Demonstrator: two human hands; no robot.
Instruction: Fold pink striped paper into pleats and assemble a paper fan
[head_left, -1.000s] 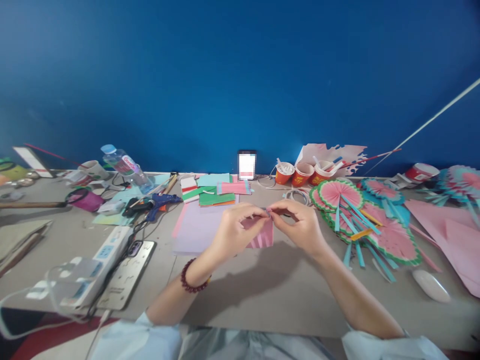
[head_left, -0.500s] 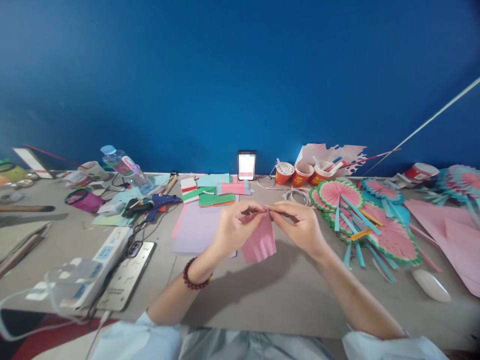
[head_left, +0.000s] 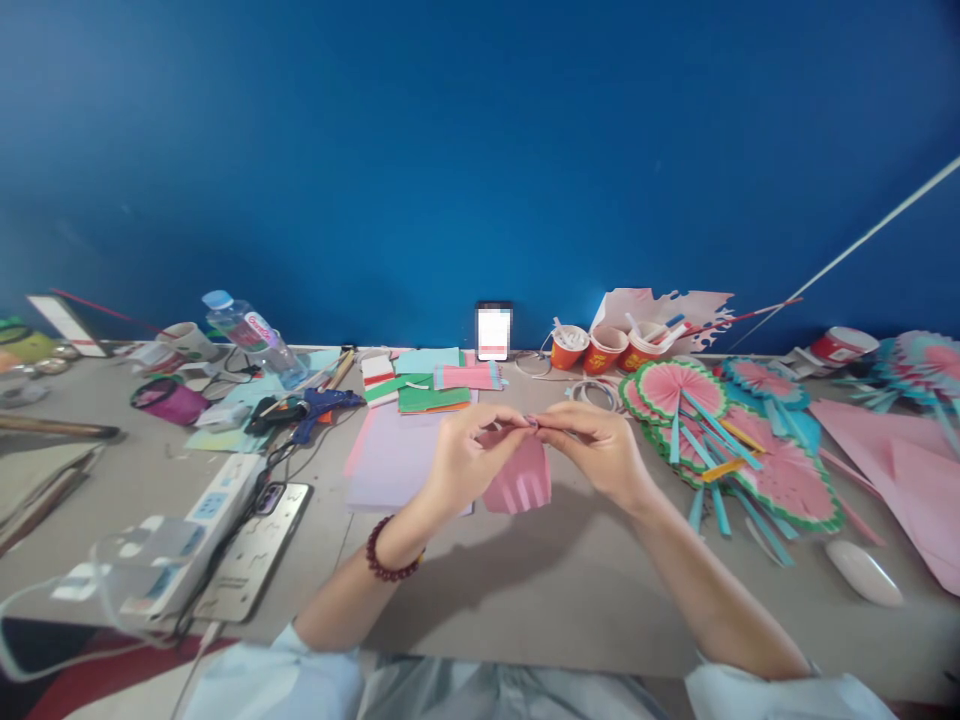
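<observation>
Pinching the top edge of the pink sheet (head_left: pixel 521 480), our left hand (head_left: pixel 469 460) and right hand (head_left: pixel 604 455) meet almost tip to tip, thumbs against forefingers, each with a narrow hold on the paper. The sheet hangs below the fingers, in front of us, just beside the right edge of the purple paper (head_left: pixel 394 462) as we see it.

What has changed is small. A second ago less of the sheet showed under our hands; half a second ago it dropped into fuller view, and now its lower edge has come up a little. Our wrists have hardly moved, so we take this as fine finger work along the top edge, with the rest of the sheet swinging loose. Both hands seem needed there, and neither has let go. At the far left, the stick (head_left: pixel 56 427) has shifted slightly too; its other end is cut off, so we cannot tell why.

Our fingertips cover the very edge they grip, so we cannot tell whether it is folded, rolled or merely pressed. Our left hand also hides the upper left of the sheet. Pale bands cross its lower part; they may be creases or light. We cannot judge how high it hangs above the table (head_left: pixel 525 610). On the phone (head_left: pixel 494 335) propped against the wall (head_left: pixel 480 150), the screen is partly blurred out.
</observation>
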